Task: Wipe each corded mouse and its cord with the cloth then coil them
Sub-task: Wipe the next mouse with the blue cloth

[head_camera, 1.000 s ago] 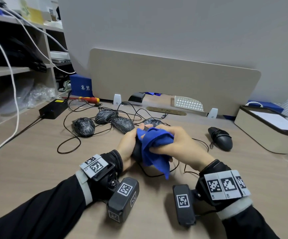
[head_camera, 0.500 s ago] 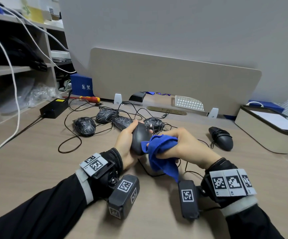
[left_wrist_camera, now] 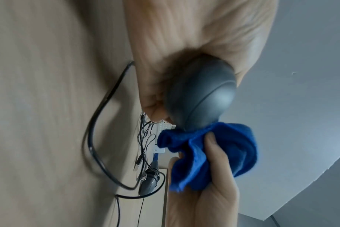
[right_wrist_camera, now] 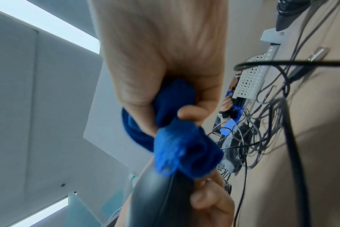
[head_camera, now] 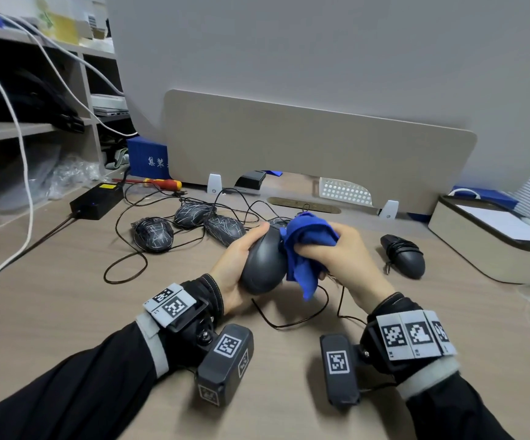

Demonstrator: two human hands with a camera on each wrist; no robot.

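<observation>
My left hand [head_camera: 236,265] grips a dark grey corded mouse [head_camera: 264,265] [left_wrist_camera: 202,92] [right_wrist_camera: 157,201], lifted above the desk. My right hand [head_camera: 336,258] holds a bunched blue cloth [head_camera: 308,239] [left_wrist_camera: 210,153] [right_wrist_camera: 177,147] against the mouse's far right end. Its black cord [head_camera: 292,323] loops on the desk below the hands. Three scribble-marked mice [head_camera: 154,235] lie at the back left among tangled cords. A mouse with its cord coiled round it [head_camera: 403,255] lies to the right.
A black power brick [head_camera: 95,201] and a red-yellow screwdriver [head_camera: 162,184] lie at the back left. A beige divider panel [head_camera: 317,147] stands behind. A beige box [head_camera: 492,239] sits at the right. Shelves [head_camera: 35,128] with white cables stand on the left.
The cloth has slid off the mouse's top towards its far end, uncovering the grey shell. Both hands have lifted and tilted the mouse a little.
</observation>
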